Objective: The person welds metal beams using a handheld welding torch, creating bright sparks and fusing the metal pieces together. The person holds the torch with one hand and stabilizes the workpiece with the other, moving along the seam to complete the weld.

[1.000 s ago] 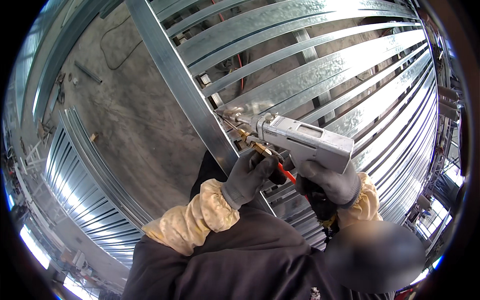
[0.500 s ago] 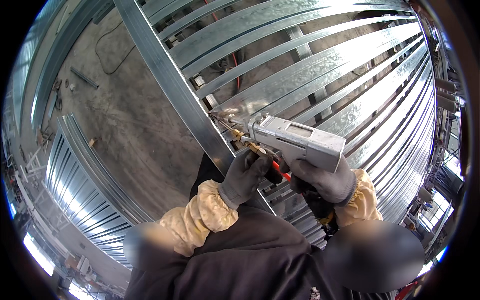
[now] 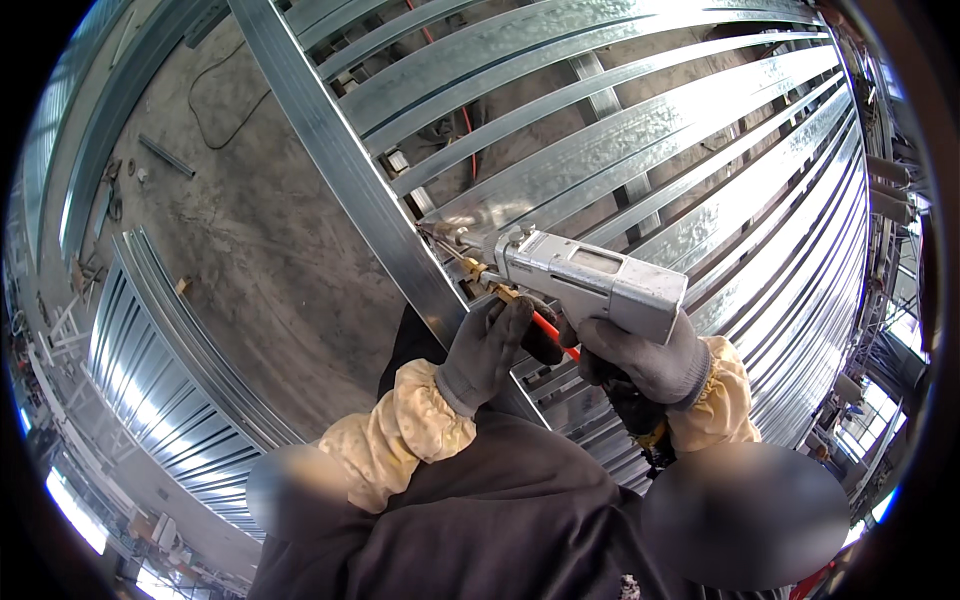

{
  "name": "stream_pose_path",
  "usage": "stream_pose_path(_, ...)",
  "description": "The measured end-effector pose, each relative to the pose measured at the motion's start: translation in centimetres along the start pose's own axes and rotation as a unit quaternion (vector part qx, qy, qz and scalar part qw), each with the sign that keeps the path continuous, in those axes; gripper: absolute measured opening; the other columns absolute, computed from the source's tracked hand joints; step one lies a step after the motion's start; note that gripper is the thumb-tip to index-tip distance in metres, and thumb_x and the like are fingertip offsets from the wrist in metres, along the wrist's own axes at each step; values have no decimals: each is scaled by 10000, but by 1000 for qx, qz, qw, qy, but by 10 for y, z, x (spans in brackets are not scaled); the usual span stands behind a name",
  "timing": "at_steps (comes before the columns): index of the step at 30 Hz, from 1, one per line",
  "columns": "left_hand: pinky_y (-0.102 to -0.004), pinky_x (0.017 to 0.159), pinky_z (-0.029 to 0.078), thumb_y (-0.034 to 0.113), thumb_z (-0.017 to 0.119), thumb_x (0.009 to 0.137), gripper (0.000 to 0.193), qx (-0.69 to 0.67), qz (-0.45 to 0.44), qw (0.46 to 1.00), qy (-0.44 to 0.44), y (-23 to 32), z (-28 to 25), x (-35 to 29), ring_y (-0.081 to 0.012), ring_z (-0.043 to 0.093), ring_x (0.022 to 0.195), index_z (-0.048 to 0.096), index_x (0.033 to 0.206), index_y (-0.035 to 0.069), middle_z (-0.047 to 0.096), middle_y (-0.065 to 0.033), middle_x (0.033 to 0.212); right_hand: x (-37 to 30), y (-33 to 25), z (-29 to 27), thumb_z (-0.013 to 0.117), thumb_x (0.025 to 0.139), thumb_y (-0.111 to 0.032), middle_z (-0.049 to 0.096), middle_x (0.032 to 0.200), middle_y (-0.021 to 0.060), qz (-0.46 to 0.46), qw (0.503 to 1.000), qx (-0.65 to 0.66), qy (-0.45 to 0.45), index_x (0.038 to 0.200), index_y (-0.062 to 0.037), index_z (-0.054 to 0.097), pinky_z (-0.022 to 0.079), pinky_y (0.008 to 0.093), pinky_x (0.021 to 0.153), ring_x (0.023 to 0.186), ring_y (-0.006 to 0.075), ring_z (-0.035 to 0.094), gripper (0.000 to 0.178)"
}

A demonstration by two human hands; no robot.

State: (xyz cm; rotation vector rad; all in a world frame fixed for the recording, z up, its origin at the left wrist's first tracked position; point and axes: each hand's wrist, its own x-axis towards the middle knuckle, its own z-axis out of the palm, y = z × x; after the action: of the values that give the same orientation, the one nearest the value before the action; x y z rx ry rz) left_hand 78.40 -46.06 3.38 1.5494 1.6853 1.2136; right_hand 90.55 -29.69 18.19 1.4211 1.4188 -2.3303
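Note:
My right hand [image 3: 640, 358], in a grey glove, is wrapped round the rear grip of a silver handheld laser welding gun [image 3: 590, 277]. Its narrow nozzle points left and meets the corner where a slat joins the galvanized steel frame tube [image 3: 345, 185]. Below the gun runs a thin wire-feed tube with brass fittings [image 3: 478, 270], continuing into a red hose [image 3: 552, 333]. My left hand [image 3: 484, 352], gloved too, pinches this tube at the rear brass fitting, where the red hose begins. The fingertips partly hide the grip point.
Shiny galvanized slats [image 3: 600, 150] stretch to the right with gaps between them. On the concrete floor [image 3: 290, 240] to the left lie a dark cable [image 3: 205, 120] and a short metal bar [image 3: 168, 156]. Another slatted panel [image 3: 160, 390] stands at the lower left.
My left fingers have shifted slightly on the brass fitting and straightened, showing more red hose. The welding gun has barely moved, its nozzle still at the same joint.

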Motion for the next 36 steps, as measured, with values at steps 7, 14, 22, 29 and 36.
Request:
stream_pose_path(7, -381, 929, 436, 37, 349, 972, 473, -21, 38, 999, -31, -8, 3, -5, -318, 551, 1029, 325, 1444, 73, 531, -163, 1247, -2, -1, 0, 648, 882, -155, 647, 863, 51, -37, 999, -28, -20, 1225, 36, 540, 473, 250, 598, 697, 88, 578, 407)
stream_pose_path(14, -331, 1007, 393, -1, 317, 970, 486, -62, 37, 997, -11, -13, 14, -21, -235, 538, 1149, 296, 1453, 49, 490, -115, 1346, -2, -3, 2, 643, 886, -153, 650, 919, 78, -62, 996, -62, -19, 1204, 42, 554, 486, 261, 656, 755, 119, 598, 384)
stream_pose_path(22, -344, 968, 415, 55, 360, 987, 433, 7, 50, 999, -16, -5, 2, -8, -277, 556, 1060, 363, 1411, -32, 540, -146, 1258, -3, -1, 0, 632, 892, -165, 660, 919, 100, -71, 991, -115, -23, 1191, 33, 571, 494, 276, 684, 766, 148, 613, 364)
stream_pose_path(29, -285, 847, 476, 178, 386, 1034, 291, -183, -76, 980, -15, -2, 7, -12, -165, 584, 1000, 520, 1180, -35, 561, -146, 1196, -5, -2, 0, 624, 898, -172, 660, 931, 109, -65, 992, -109, -27, 1207, 35, 558, 495, 283, 687, 770, 157, 614, 378)
stream_pose_path(36, -295, 776, 473, 259, 454, 1022, 328, -162, -114, 979, -49, 9, -4, 0, -162, 585, 873, 535, 1165, -25, 594, -126, 1020, -7, 4, -2, 615, 909, -171, 657, 935, 100, -69, 991, -113, -36, 1227, 29, 546, 496, 284, 682, 774, 149, 609, 382)
